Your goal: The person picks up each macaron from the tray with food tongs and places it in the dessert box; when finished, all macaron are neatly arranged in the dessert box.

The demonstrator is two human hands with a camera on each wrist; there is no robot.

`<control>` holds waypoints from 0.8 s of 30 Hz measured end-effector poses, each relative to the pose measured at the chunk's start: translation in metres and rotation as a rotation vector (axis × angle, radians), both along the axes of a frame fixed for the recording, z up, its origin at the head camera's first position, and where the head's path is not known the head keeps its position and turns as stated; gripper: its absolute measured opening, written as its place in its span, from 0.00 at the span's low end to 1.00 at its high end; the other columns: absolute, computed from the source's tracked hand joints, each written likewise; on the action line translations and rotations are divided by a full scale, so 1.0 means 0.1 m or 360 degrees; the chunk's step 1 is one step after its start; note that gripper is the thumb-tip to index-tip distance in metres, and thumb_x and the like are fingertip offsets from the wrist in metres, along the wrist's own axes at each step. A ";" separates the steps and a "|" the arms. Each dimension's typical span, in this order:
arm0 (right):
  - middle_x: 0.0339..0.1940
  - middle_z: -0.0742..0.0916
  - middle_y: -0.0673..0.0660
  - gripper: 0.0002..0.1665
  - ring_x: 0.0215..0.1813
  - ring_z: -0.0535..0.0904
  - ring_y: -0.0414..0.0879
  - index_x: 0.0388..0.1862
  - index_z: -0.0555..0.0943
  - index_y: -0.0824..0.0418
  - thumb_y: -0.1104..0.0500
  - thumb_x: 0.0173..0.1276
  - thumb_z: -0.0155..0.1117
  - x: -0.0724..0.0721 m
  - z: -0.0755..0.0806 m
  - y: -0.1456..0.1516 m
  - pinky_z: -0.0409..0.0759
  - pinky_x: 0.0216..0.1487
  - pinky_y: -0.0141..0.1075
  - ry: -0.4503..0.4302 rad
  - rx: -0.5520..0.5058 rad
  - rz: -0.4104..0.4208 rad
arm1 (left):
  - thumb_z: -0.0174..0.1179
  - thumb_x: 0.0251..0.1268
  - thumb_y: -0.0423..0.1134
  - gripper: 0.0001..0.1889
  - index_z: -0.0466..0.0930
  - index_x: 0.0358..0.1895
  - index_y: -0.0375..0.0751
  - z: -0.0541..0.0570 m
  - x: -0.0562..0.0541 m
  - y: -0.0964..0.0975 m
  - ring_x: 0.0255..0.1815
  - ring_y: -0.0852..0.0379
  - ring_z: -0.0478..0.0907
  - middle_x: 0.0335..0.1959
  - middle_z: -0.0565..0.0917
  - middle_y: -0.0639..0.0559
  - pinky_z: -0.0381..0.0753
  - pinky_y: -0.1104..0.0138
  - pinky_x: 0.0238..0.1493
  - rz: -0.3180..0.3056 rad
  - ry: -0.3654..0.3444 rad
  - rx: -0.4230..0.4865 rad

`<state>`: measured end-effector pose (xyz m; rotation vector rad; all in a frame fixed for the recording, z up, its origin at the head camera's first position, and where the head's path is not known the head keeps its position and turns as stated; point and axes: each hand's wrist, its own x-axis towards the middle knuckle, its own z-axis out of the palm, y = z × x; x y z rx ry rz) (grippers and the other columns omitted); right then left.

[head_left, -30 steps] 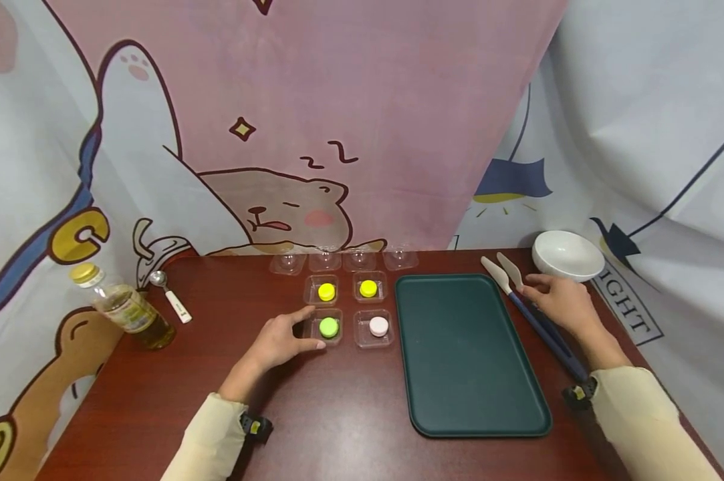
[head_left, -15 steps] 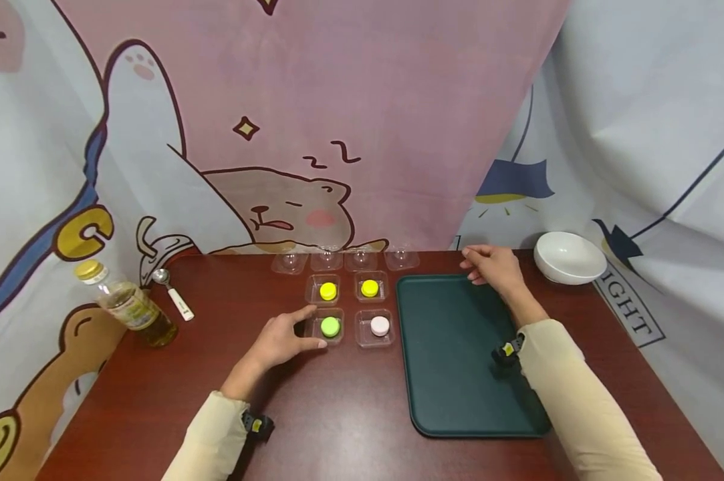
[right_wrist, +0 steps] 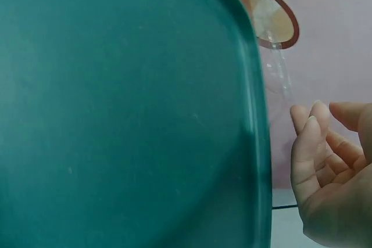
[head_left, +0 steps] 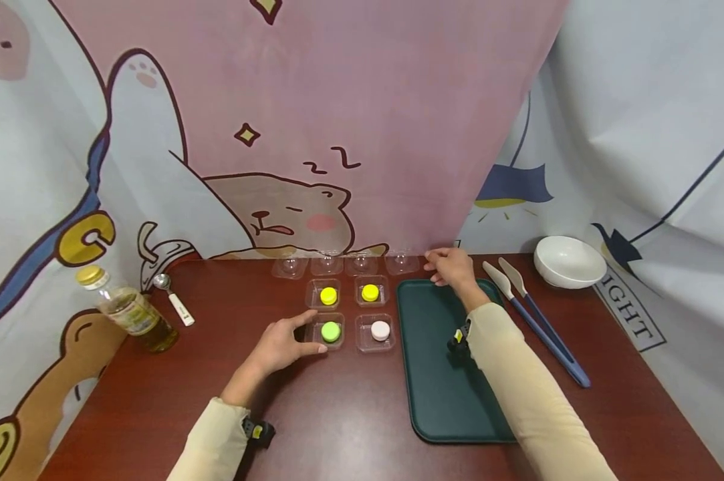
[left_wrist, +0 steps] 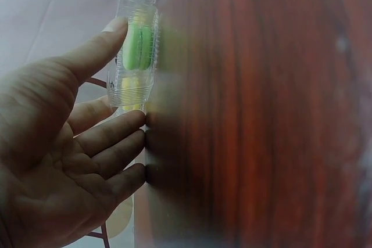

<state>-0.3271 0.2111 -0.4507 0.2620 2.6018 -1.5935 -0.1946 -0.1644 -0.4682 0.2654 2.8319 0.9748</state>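
In the head view, my left hand brackets the left side of a clear plastic box, with thumb and index finger at its corners. Inside sits a green macaron. Another box beside it holds a pale pink macaron. Behind these, two more boxes carry yellow macarons, one at left and one at right. My right hand hovers over the tray's back left corner, fingers loosely bent, fingertips close to the rightmost clear domed lid. Nothing shows between its thumb and fingers.
A dark green tray lies under the right forearm. Right of it are blue-handled tongs and a white bowl. An oil bottle and a small scoop stand at left. Several lids line the table's back edge.
My right hand has moved left from the tongs, across the back of the tray, to beside the rightmost lid. The left hand has stayed at the green macaron's box.
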 end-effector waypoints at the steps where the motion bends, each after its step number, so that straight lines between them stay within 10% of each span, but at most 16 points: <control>1: 0.47 0.91 0.65 0.24 0.21 0.83 0.39 0.63 0.81 0.63 0.49 0.77 0.58 -0.01 -0.02 -0.02 0.87 0.29 0.35 -0.0016 0.0000 -0.0002 | 0.77 0.50 0.56 0.43 0.73 0.72 0.53 0.00 0.00 0.00 0.69 0.40 0.76 0.68 0.79 0.41 0.77 0.46 0.65 0.0002 -0.0001 -0.0003; 24: 0.46 0.91 0.66 0.24 0.19 0.82 0.38 0.61 0.81 0.68 0.52 0.76 0.61 -0.11 -0.20 -0.22 0.86 0.26 0.34 -0.0138 0.0004 0.0053 | 0.78 0.49 0.57 0.43 0.73 0.72 0.55 -0.02 -0.01 0.00 0.70 0.41 0.75 0.68 0.79 0.42 0.76 0.47 0.66 0.0035 -0.0009 -0.0018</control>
